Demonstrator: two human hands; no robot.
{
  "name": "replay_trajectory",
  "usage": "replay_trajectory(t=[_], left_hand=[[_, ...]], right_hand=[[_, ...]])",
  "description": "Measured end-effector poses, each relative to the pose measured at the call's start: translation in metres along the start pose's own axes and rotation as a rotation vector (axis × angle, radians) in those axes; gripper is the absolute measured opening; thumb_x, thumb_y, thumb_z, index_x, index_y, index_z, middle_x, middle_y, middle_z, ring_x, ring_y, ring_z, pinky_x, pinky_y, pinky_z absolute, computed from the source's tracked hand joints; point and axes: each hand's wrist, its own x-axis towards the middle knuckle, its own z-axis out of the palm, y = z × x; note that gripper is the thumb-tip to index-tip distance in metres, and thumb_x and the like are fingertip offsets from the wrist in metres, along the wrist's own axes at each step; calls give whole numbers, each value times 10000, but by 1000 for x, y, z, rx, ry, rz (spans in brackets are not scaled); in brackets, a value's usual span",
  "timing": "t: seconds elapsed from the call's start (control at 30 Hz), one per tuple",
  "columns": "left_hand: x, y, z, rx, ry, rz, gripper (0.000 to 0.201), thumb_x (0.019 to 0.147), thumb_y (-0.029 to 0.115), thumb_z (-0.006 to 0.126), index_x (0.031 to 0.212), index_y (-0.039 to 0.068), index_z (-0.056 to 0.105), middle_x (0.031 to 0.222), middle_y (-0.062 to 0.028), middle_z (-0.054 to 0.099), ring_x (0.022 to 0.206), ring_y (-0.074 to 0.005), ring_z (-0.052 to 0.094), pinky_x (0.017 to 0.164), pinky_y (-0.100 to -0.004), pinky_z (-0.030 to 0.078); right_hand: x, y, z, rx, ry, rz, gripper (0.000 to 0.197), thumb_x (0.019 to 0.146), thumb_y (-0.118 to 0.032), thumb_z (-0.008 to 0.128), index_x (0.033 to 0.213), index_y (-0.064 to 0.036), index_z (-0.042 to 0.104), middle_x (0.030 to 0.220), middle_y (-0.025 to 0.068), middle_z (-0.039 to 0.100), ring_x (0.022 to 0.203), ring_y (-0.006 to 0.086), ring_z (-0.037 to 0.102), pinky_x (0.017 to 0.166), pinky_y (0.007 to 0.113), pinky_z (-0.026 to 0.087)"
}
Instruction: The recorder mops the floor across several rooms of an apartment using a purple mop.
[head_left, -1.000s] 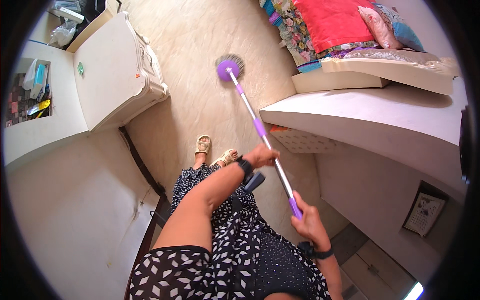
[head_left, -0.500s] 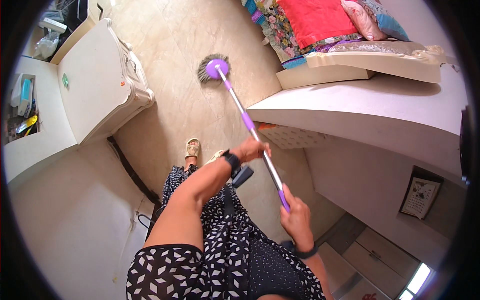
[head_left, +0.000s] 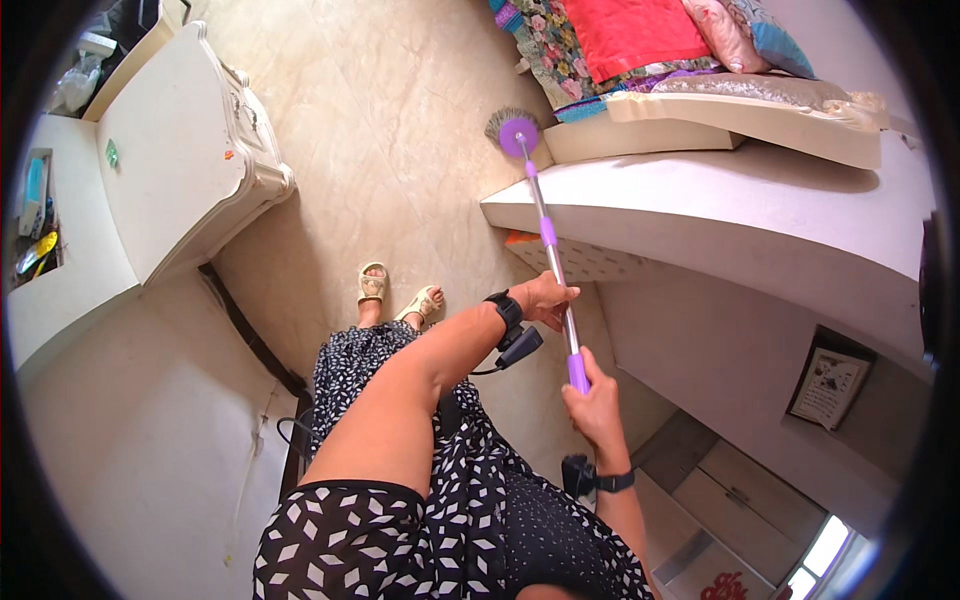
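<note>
Both my hands hold a mop [head_left: 552, 235] with a silver pole, purple grips and a round purple head. My left hand [head_left: 545, 299] is wrapped around the middle of the pole. Lower down, my right hand [head_left: 597, 408] grips the purple end of the handle. The mop's grey fringe reaches the floor at the bed's base, beside the end of a white partition wall [head_left: 680, 185]. Part of the fringe is hidden under the purple disc.
A bed [head_left: 640, 45] with a red cover and pillows stands at the far right. On the left is a white cabinet [head_left: 170, 140] with carved edges. Pale tiled floor [head_left: 370, 120] lies between them. A framed picture [head_left: 830, 385] sits in a niche at right.
The mop head has swung to the right across the floor, up to the bed's base. My left hand has moved right with the pole; my right hand has shifted only slightly.
</note>
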Motion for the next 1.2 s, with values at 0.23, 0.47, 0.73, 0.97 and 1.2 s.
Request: replay_trajectory(t=[0.23,0.47,0.73,0.97,1.2], left_hand=[[-5,-19,-12,-507,132,-125,229,832,98,516,954,-19,362,784,-164,491,712,-300,585,610,-503,533],[-38,-63,16,-528,178,-187,202,825,35,430,974,-38,315,707,-191,535,649,-327,592,589,-505,513],[-62,-41,-6,-483,348,40,180,805,65,440,935,-31,362,674,-163,550,603,-290,583,584,-475,517],[-100,-1,-83,-493,377,372,149,815,131,494,852,-11,467,647,-122,561,558,-233,581,560,-364,523],[-132,36,-139,-332,937,477,216,745,87,469,894,-69,457,679,-141,555,535,-240,578,471,-386,517]], right_hand=[[-55,-27,-28,207,-199,275,597,679,-39,533,1245,48,363,564,36,483,411,79,455,388,241,388],[-99,-22,-54,251,-326,399,624,667,26,549,1260,32,358,582,13,488,442,83,479,398,232,393],[-77,-35,-31,128,-343,175,628,644,29,537,1250,33,376,635,-1,465,480,63,448,428,214,372],[-15,-51,18,-99,-375,-209,616,630,-39,505,1230,32,386,574,103,447,489,125,465,488,248,397],[40,-80,60,-434,-371,-528,602,621,-31,519,1213,-35,408,692,261,539,653,414,537,621,451,436]])
